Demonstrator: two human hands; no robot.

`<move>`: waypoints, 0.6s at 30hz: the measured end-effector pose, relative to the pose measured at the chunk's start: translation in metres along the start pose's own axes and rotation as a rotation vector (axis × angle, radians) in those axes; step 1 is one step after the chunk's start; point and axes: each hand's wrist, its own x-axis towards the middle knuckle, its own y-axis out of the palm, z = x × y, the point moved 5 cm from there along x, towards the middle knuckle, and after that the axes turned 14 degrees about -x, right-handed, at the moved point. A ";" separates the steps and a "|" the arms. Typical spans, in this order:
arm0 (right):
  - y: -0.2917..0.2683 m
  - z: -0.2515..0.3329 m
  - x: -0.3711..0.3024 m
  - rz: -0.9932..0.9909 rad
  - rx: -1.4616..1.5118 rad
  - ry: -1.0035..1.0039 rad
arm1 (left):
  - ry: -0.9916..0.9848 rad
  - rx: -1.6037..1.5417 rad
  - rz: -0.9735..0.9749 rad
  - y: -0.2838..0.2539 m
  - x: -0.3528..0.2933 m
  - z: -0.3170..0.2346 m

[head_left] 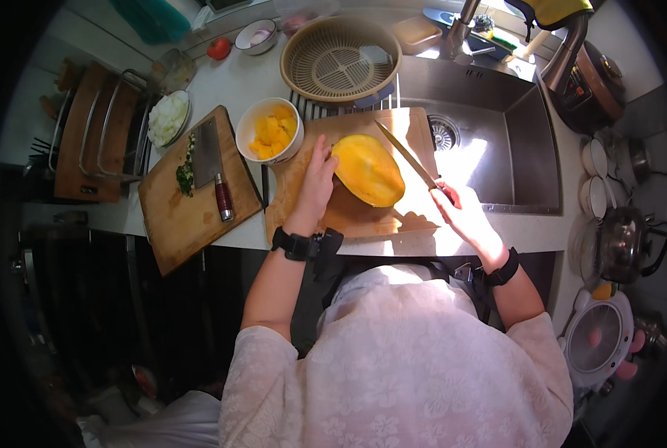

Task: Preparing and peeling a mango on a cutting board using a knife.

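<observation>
A large cut mango (369,170), its yellow-orange flesh facing up, is at the middle of a wooden cutting board (415,123). My left hand (315,183) is against the mango's left side, gripping its edge, with the fingers pointing away from me; part of the grip is hidden. To the right of the fruit, my right hand (455,207) is closed around the handle of a knife (404,151). Its blade points up and left, apart from the mango. A white bowl (245,119) of yellow mango chunks (273,134) stands at the board's far left corner.
On the left, a second board (199,231) bears a cleaver (208,149) and chopped greens (186,172). Behind it is a plate of pale chopped vegetable (169,116). A brown strainer basket (341,93) stands at the back; a steel sink (497,201) lies right.
</observation>
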 end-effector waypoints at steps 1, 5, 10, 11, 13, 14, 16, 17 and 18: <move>0.002 -0.002 0.000 0.005 0.003 0.001 | -0.003 0.002 -0.005 -0.005 0.004 0.000; 0.012 -0.001 0.001 0.133 0.229 0.077 | -0.074 0.012 0.082 -0.003 0.007 0.002; 0.014 0.002 0.002 0.094 0.400 0.134 | -0.124 0.107 -0.079 -0.008 -0.021 -0.003; 0.015 0.001 0.004 0.091 0.394 0.102 | -0.187 0.018 -0.090 -0.011 -0.028 -0.001; 0.016 -0.004 0.006 0.089 0.386 0.071 | -0.252 -0.074 -0.103 -0.014 -0.040 0.003; 0.017 -0.007 0.008 0.087 0.398 0.044 | -0.215 -0.096 -0.034 -0.012 -0.044 0.003; 0.016 -0.007 0.009 0.086 0.406 0.013 | -0.174 -0.120 0.034 -0.012 -0.047 0.003; 0.016 -0.010 0.009 0.086 0.434 0.050 | -0.181 -0.043 0.096 -0.012 -0.047 0.005; 0.015 -0.011 0.008 0.087 0.457 0.087 | -0.187 0.031 0.157 -0.011 -0.048 0.007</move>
